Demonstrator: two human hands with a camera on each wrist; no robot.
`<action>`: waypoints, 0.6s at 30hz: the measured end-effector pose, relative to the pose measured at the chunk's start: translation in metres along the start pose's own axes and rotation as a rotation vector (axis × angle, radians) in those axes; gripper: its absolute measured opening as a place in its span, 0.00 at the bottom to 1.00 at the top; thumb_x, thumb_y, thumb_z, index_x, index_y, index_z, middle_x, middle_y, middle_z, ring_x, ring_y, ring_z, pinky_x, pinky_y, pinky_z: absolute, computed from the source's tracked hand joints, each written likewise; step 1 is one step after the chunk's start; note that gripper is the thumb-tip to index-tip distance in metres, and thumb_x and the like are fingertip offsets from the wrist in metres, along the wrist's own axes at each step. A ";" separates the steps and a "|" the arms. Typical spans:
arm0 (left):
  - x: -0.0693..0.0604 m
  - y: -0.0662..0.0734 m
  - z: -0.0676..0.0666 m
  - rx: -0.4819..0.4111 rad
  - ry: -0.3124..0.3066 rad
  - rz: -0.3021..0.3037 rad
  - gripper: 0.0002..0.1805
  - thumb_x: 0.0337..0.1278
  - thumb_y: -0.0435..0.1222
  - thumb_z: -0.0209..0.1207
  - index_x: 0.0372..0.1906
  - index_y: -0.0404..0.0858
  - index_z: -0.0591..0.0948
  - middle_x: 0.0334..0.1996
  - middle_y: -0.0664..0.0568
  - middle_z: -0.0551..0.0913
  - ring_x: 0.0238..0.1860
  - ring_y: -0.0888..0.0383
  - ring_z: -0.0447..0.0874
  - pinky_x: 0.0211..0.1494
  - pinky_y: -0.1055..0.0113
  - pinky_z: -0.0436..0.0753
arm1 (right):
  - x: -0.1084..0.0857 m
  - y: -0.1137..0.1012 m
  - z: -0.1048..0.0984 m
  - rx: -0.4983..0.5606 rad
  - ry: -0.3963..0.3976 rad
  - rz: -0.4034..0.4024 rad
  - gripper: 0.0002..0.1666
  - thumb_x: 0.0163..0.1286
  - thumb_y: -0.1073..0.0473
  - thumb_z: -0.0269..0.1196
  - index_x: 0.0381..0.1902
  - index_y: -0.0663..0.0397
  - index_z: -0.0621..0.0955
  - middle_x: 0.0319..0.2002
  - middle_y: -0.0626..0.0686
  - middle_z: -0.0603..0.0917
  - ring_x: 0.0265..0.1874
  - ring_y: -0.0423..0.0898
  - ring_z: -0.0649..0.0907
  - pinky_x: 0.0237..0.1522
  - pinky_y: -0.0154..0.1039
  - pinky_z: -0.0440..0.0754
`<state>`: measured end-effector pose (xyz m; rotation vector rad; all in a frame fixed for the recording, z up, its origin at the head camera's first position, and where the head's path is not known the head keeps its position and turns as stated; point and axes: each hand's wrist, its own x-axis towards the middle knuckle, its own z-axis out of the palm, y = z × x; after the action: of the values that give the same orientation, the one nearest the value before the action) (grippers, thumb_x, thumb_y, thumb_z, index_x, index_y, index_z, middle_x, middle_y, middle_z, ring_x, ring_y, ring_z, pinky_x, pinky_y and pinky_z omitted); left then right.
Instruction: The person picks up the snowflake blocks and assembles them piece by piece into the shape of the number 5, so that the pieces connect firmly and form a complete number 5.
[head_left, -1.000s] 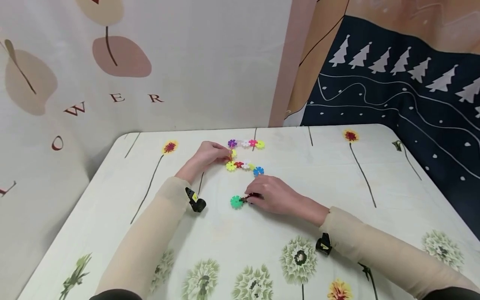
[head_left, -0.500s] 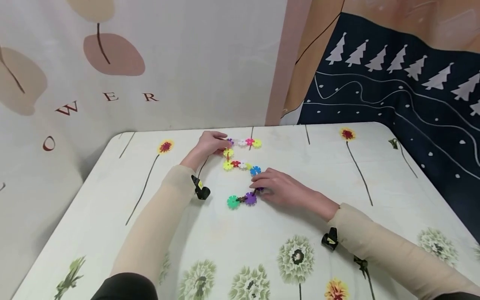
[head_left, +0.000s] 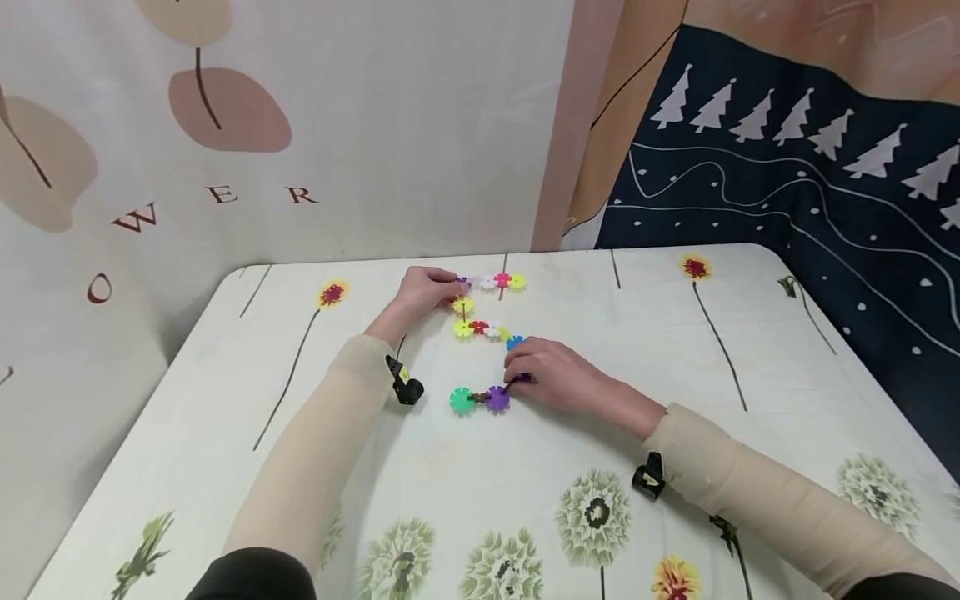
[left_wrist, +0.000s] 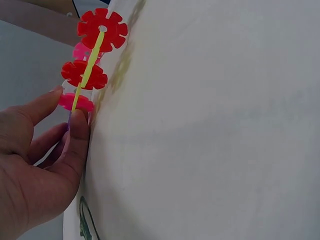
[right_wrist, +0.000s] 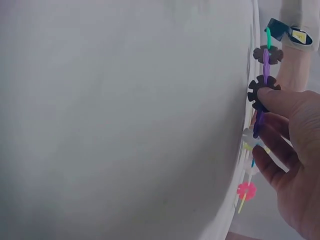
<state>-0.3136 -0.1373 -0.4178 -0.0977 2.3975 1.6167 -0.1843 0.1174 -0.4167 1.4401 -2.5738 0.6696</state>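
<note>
A winding chain of slotted plastic snowflake discs lies on the table, from a yellow end disc point(head_left: 517, 282) through a red disc point(head_left: 478, 327) to a green end disc point(head_left: 462, 401). At its upper left corner my left hand point(head_left: 426, 292) pinches the chain; the left wrist view shows fingertips at a pink disc point(left_wrist: 75, 102), beneath red discs point(left_wrist: 114, 31). My right hand point(head_left: 558, 375) grips the lower right part, thumb on a dark disc point(right_wrist: 254, 94). Left of those fingers lies a purple disc point(head_left: 497, 400). A blue disc point(head_left: 514, 342) is partly hidden by the right hand.
The white tablecloth point(head_left: 420, 483) carries printed flowers and stems. A pale curtain point(head_left: 420, 142) hangs behind the table, and a dark cloth with printed trees point(head_left: 750, 200) hangs at the right. Both wrists wear small black cameras point(head_left: 649, 477).
My left hand has moved up from the chain's left side to its top left corner. My right hand has shifted right along the lower part, uncovering the purple disc.
</note>
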 end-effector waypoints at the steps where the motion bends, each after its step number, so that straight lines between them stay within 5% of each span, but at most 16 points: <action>1: 0.000 0.000 0.001 -0.004 0.001 0.001 0.23 0.66 0.38 0.69 0.61 0.31 0.81 0.53 0.40 0.84 0.37 0.57 0.84 0.40 0.70 0.85 | 0.000 -0.001 0.000 -0.006 0.000 0.001 0.04 0.63 0.63 0.75 0.37 0.54 0.90 0.43 0.52 0.87 0.46 0.49 0.84 0.52 0.43 0.83; 18: -0.005 0.000 0.001 -0.024 -0.007 0.011 0.24 0.66 0.37 0.68 0.62 0.29 0.79 0.55 0.39 0.83 0.37 0.57 0.84 0.43 0.68 0.85 | 0.000 -0.003 -0.002 -0.058 -0.016 0.021 0.05 0.62 0.63 0.75 0.37 0.56 0.90 0.43 0.53 0.87 0.47 0.50 0.85 0.53 0.42 0.83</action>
<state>-0.3089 -0.1369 -0.4166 -0.0829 2.3786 1.6482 -0.1819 0.1168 -0.4143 1.4087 -2.6011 0.5834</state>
